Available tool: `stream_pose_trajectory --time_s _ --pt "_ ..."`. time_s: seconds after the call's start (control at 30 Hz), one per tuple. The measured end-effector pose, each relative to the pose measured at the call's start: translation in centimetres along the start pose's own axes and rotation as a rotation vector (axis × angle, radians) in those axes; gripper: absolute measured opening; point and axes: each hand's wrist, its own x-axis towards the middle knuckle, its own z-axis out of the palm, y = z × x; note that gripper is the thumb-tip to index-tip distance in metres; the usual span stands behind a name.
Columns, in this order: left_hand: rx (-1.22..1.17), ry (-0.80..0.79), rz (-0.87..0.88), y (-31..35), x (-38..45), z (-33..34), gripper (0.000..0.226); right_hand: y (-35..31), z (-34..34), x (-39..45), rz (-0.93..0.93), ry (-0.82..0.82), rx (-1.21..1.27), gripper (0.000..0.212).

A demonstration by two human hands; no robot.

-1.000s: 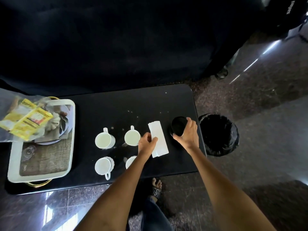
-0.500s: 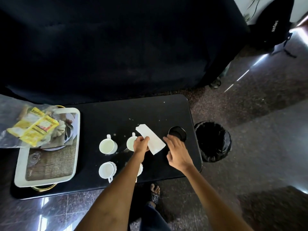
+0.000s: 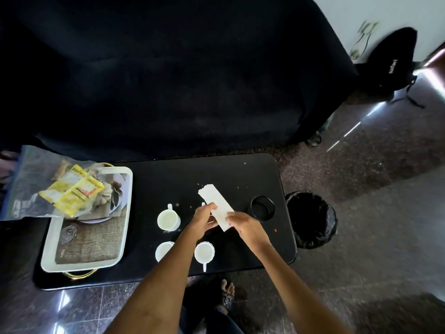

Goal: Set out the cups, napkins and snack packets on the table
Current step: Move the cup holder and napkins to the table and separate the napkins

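Note:
A folded stack of white napkins [image 3: 215,202] is lifted above the black table [image 3: 240,174], tilted with its far end up-left. My left hand [image 3: 204,219] grips its near left side and my right hand [image 3: 242,225] pinches its near right edge. Three white cups show on the table: one at the back left [image 3: 167,219], one at the front left [image 3: 163,250] partly behind my left forearm, one at the front [image 3: 204,253]. A fourth cup lies hidden under my left hand. Yellow snack packets [image 3: 74,189] lie in a clear bag over the tray's far end.
A white tray [image 3: 49,251] with a woven mat sits on the table's left end. A black round holder [image 3: 262,208] stands at the table's right. A black bin [image 3: 310,219] is on the floor beside it. A dark sofa fills the back, with a black backpack [image 3: 390,61] against the wall.
My left hand lifted the napkin stack off the table and turned it. My right hand left the black holder and came across to take the stack's near edge.

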Motion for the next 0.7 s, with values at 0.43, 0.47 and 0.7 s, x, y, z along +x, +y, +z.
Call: stream_pose_trajectory --time_s 0.43,0.47,0.7 --pt "-0.181 -0.155 -0.005 1.1 -1.7 0.0 0.047 -2.0 -3.4 2.6 0.408 0.336 0.693 0.012" --pt "-0.220 -0.152 -0.007 1.4 -1.8 0.2 0.047 -2.0 -3.6 2.7 0.391 0.321 0.692 0.011" --pt "-0.336 -0.103 -0.024 3.3 -2.1 0.5 0.057 -2.4 -4.6 3.1 0.230 0.076 0.434 0.020"
